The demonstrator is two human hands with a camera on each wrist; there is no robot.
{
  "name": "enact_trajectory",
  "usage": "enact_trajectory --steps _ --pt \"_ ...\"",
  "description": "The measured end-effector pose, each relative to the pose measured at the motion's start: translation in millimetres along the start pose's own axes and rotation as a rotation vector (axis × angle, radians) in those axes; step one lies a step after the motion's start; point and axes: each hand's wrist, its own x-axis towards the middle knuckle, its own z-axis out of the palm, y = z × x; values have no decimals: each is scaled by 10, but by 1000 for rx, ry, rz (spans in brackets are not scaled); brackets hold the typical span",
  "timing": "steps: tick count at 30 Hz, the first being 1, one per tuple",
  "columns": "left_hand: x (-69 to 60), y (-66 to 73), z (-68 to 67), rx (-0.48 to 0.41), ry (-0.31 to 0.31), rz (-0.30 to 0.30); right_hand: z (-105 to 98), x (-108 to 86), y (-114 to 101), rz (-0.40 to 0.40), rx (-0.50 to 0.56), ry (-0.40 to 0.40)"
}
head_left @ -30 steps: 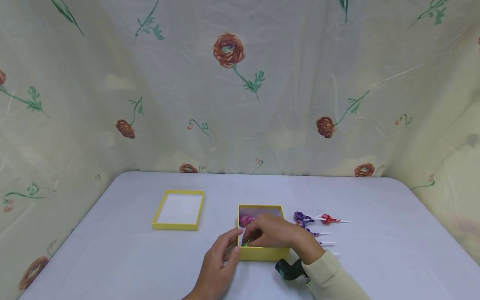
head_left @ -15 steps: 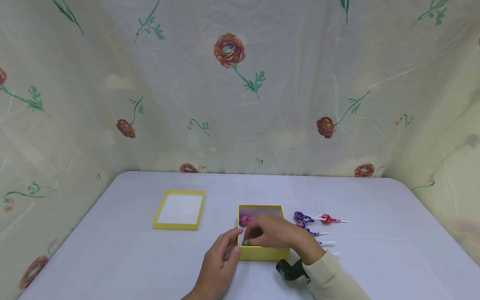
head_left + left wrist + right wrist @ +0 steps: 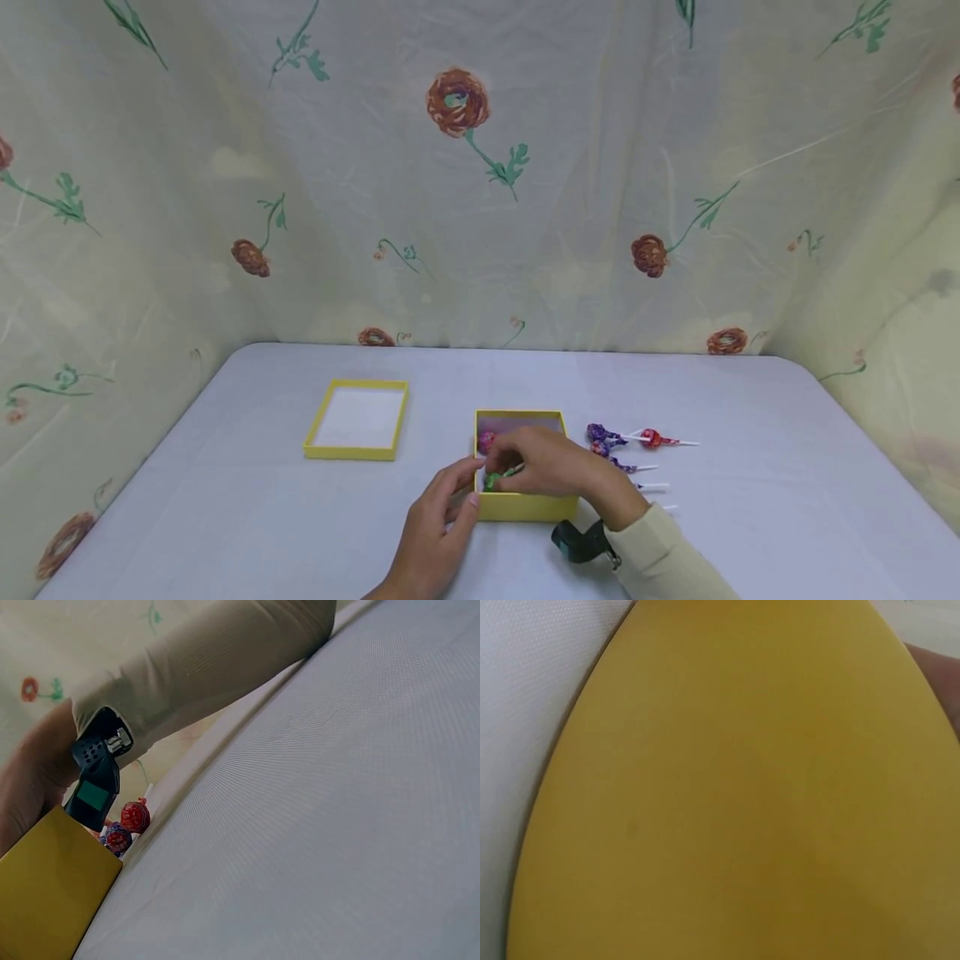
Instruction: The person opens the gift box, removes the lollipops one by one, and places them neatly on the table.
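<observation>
The right hand (image 3: pixel 546 461) is down in the yellow box (image 3: pixel 525 507), grip pinched on the green lollipop (image 3: pixel 492 482); the left hand (image 3: pixel 441 525), fingers loose, touches the side. A light, level hold, clear of the pink lollipop (image 3: pixel 486 441), would serve best. Knuckles hide much of the inside.

No text, number or sign is legible in any view (red lollipop wrapper (image 3: pixel 135 817): too small to read).
</observation>
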Motion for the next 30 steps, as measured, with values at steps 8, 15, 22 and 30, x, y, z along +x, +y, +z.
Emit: enact_trajectory --steps 8,15,22,30 --pt "-3 -7 -2 10 2 -2 5 -7 1 -25 24 47" --pt "-3 -10 -10 19 -7 -14 -31 -33 -6 -8 51 62" --pt "3 -6 -3 10 1 -4 -72 -52 19 -67 42 122" --pt "7 -11 2 9 7 5 -117 -70 -17 -28 80 123"
